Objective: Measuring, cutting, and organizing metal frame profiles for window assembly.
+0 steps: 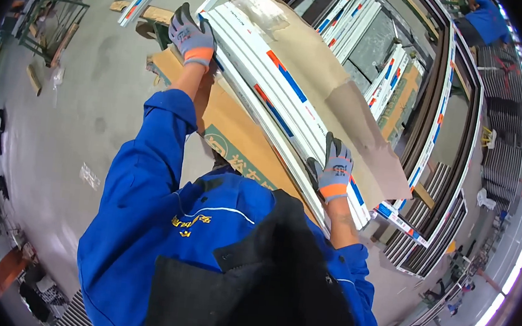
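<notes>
A bundle of long white profile strips (263,67) with red and blue bands lies diagonally before me. One strip (259,110) runs along the near side of it. My left hand (191,38), in a grey glove with dark fingertips and an orange cuff, is at the far-left end of the bundle, fingers spread and thumb against the strip ends. My right hand (336,169), gloved alike, rests over the strips toward their near-right end. Its thumb stands apart from its stretched fingers. The undersides of the strips beneath both hands are hidden.
Brown wrapping paper (319,62) lies along the bundle's far side. A printed cardboard sheet (244,143) is beneath, on my side. Beyond stand large dark and white frames (442,117) and stacked profiles (492,71). A person in blue (486,21) is at the far right.
</notes>
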